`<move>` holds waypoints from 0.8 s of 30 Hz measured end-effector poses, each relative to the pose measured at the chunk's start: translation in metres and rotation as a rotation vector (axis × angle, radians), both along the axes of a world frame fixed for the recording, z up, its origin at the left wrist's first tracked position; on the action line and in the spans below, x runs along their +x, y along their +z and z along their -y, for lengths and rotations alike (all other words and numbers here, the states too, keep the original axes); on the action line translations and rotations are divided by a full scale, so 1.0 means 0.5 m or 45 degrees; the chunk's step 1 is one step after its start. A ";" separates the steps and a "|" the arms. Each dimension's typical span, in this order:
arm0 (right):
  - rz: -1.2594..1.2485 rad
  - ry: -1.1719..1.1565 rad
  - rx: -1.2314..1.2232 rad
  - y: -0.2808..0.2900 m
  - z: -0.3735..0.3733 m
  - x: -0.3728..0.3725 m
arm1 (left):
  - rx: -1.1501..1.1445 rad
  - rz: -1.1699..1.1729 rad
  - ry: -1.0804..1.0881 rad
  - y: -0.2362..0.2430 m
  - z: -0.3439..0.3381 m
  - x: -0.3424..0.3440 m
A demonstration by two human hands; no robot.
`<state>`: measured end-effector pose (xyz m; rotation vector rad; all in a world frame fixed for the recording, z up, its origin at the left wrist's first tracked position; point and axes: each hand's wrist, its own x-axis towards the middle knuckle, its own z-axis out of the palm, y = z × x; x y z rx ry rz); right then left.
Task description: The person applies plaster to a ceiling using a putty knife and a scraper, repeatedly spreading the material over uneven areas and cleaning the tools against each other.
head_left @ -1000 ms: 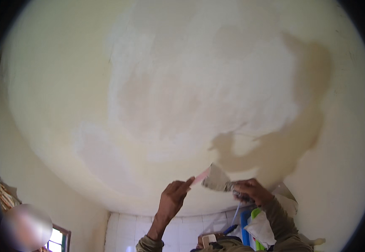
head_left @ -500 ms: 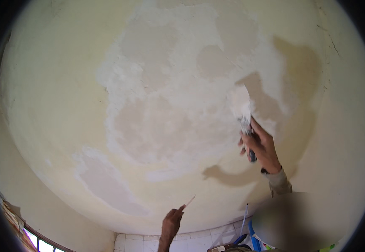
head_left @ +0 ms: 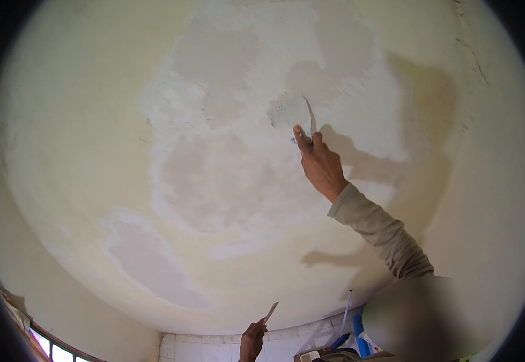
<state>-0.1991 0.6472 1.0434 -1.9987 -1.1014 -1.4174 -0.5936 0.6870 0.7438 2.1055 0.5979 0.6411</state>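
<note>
My right hand [head_left: 323, 166] grips a putty knife, its fingers wrapped round the handle and one finger stretched toward the blade. The wide, pale-smeared blade [head_left: 289, 113] lies against the patched wall [head_left: 214, 175], right of the middle of the white and grey filler. At the bottom edge, my left hand [head_left: 252, 342] is closed on a thin, flat, light-coloured blade [head_left: 271, 312], which points up and to the right. Its lower end is hidden in the fingers, so the exact kind of tool cannot be made out.
A separate grey filler patch [head_left: 153, 265] marks the yellowish wall at lower left. Fine cracks [head_left: 476, 63] run down the far right. White tiles [head_left: 205, 350] line the bottom, beside a thin upright stick [head_left: 347, 311] and a blue object [head_left: 360, 335]. A window [head_left: 51, 350] shows at lower left.
My right hand has moved up and left with the putty knife, whose blade has turned on the wall. My left hand has dropped slightly, and its flat blade shows more of its face.
</note>
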 end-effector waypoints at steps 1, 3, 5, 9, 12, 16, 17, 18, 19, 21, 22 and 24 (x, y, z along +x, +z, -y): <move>0.001 0.008 -0.029 -0.020 -0.001 0.003 | -0.016 0.018 -0.002 -0.002 -0.006 -0.005; -0.014 0.057 -0.051 -0.074 0.015 0.000 | -0.028 0.039 0.001 -0.031 0.001 -0.021; -0.114 0.141 -0.068 -0.108 0.053 -0.008 | -0.101 0.162 0.020 -0.082 0.002 -0.046; -0.202 0.249 0.038 -0.035 0.080 -0.056 | -0.330 0.073 0.067 -0.137 -0.021 -0.083; -0.245 0.213 0.162 0.060 0.064 -0.057 | -0.307 0.073 0.015 -0.134 -0.024 -0.081; -0.419 0.128 0.316 0.114 0.010 -0.054 | -0.168 0.157 -0.024 -0.099 -0.010 -0.055; -0.449 0.105 0.321 0.109 -0.010 -0.055 | -0.186 0.176 -0.026 -0.105 -0.007 -0.055; -0.374 0.185 0.362 0.100 -0.026 -0.067 | -0.187 0.176 -0.031 -0.107 -0.010 -0.054; -0.374 0.186 0.287 0.081 -0.042 -0.081 | -0.225 0.124 -0.045 -0.108 -0.013 -0.054; -0.372 0.190 0.206 0.034 -0.057 -0.106 | -0.268 0.075 -0.055 -0.109 -0.018 -0.053; -0.397 0.206 0.136 0.012 -0.054 -0.116 | -0.267 0.104 -0.060 -0.107 -0.020 -0.051; -0.420 0.222 0.067 -0.023 -0.034 -0.128 | -0.263 0.134 -0.067 -0.109 -0.021 -0.057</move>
